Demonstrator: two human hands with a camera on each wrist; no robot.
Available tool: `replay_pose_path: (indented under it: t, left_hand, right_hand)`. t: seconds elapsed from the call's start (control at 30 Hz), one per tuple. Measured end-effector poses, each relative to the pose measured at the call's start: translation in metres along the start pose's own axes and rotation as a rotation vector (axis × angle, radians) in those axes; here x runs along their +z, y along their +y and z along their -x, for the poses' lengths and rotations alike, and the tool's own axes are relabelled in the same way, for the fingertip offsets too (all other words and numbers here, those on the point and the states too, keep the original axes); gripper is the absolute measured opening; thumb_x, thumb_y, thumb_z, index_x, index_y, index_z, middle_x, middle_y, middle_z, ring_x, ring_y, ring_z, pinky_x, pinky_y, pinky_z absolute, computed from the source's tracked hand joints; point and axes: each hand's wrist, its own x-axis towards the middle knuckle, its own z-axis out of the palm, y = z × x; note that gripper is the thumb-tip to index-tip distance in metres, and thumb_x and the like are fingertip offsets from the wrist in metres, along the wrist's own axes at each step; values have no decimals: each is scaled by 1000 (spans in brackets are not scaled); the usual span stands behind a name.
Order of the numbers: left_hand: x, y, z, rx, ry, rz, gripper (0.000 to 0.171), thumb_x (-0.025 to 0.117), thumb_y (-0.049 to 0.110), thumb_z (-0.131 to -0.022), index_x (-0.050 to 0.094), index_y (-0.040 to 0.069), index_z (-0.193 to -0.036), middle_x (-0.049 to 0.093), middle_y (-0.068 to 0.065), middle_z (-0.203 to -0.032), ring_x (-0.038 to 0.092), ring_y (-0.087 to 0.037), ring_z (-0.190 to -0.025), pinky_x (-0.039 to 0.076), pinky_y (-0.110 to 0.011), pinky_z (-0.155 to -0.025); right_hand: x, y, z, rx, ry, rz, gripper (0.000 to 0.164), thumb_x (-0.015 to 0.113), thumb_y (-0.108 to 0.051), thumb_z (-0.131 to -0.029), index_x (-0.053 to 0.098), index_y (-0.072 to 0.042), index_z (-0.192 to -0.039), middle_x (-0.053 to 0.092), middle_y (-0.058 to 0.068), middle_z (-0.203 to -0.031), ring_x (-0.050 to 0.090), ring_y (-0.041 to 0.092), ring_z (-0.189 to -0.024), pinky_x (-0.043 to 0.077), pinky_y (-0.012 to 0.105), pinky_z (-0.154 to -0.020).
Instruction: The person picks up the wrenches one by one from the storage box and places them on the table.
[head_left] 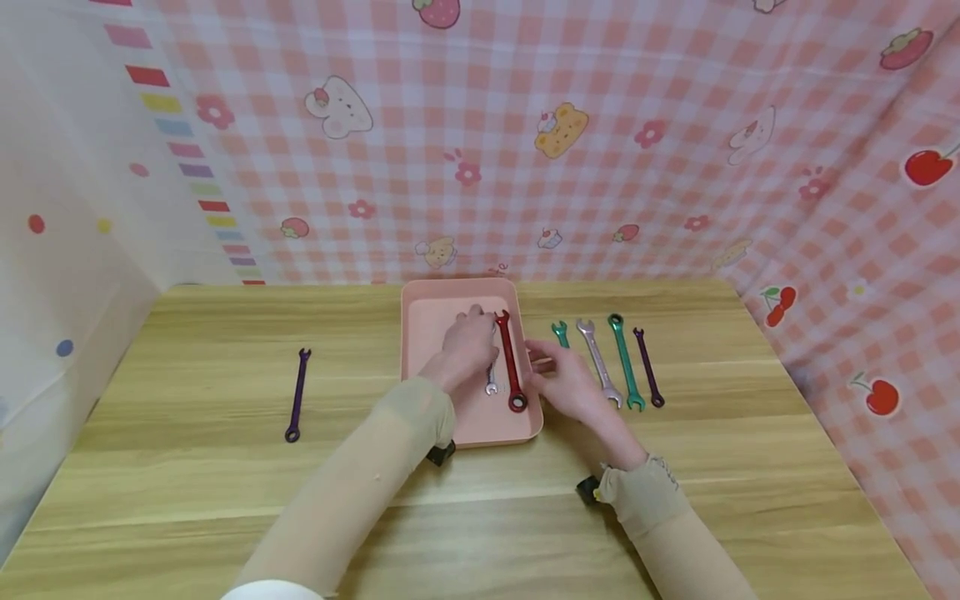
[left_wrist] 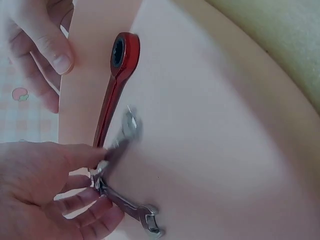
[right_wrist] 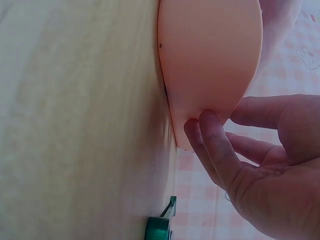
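Note:
Inside the pink tray [head_left: 431, 312], my left hand [head_left: 470, 342] pinches a small silver wrench [left_wrist: 127, 205] between thumb and fingers. A second silver end, blurred, angles away from the same fingertips; whether it belongs to another wrench I cannot tell. Beside them a red ratchet wrench [head_left: 509, 358] lies along the tray's right side, its ring end nearest me. My right hand [head_left: 566, 379] holds the tray's right wall, fingers against the outside and thumb at the rim [right_wrist: 257, 112].
Right of the tray lie a green wrench [head_left: 560, 331] partly covered by my right hand, a pale pink wrench [head_left: 599, 362], another green wrench [head_left: 626, 362] and a purple wrench [head_left: 648, 367]. Another purple wrench [head_left: 298, 396] lies far left on the wooden table [head_left: 210, 483]. Checked cloth [head_left: 480, 133] hangs behind.

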Motion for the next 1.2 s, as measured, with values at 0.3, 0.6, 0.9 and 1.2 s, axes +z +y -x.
replay_pose_path:
  t: [0.3,0.6,0.9,1.2]
  left_hand:
    - [-1,-8,-2,3,21,61,26,54,-4,-101,71,-1,-121,68,-19,-123,66,-29,-110,59,-41,-101]
    - [-9,-9,5,-52,65,251,24,51,-4,-100,70,-4,-115,74,-18,-119,69,-31,-112,59,-40,-105]
    - [-15,-10,9,-65,66,259,11,61,-2,-97,71,-2,-101,76,-16,-108,66,-26,-93,61,-39,-91]
    - [-18,-14,15,-114,-3,518,16,57,-6,-94,68,-4,-106,66,-12,-98,54,-16,-71,48,-25,-59]
  right_hand:
    - [0,1,0,-16,5,15,57,66,-4,-100,50,-2,-154,64,22,-141,66,39,-129,61,49,-106]
    - [-2,-1,-1,-12,0,8,57,66,-5,-100,49,-3,-155,64,21,-142,66,39,-130,61,49,-106]
    - [-1,0,-3,-18,0,7,55,65,-4,-101,50,-2,-154,65,22,-141,66,39,-129,61,49,-107]
    - [0,0,-2,-13,-7,0,55,65,-3,-101,49,-2,-154,64,23,-140,66,40,-129,61,48,-106]
